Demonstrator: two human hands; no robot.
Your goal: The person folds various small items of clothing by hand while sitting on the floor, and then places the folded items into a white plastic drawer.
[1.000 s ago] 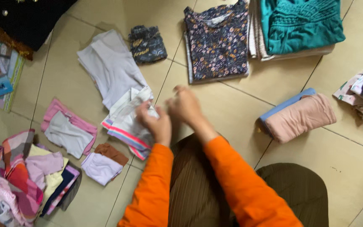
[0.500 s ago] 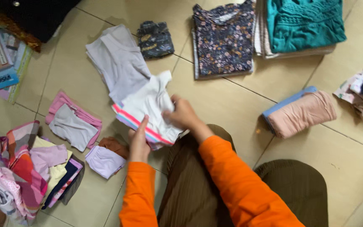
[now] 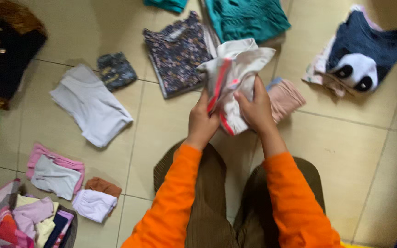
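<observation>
White garment with pink-red stripe [image 3: 232,78]: bunched, lifted off the tiled floor [image 3: 161,124], held between both hands above the knees. Far left: dark cloth with brown fringe [image 3: 3,50]; below it, a loose heap of mixed small clothes [image 3: 19,222]. Next along: pale grey folded top [image 3: 90,105], grey piece on pink [image 3: 55,172], small dark rolled item [image 3: 116,70], white folded bit [image 3: 93,204] over a brown one. Centre: floral dark top [image 3: 178,53], folded flat. Left hand [image 3: 202,120]: fingers curled shut round the lower edge of the garment. Right hand [image 3: 255,106]: fingers closed on the bunched cloth, thumb on the front. Right of the hands: pink folded piece [image 3: 286,95] just behind the right wrist, teal knit [image 3: 246,18] above, navy panda sweater [image 3: 361,50] further right. Judged best for a neat fold: find two matching corners, shake out flat, keep seams aligned, avoid dragging across the pink piece nearby.
</observation>
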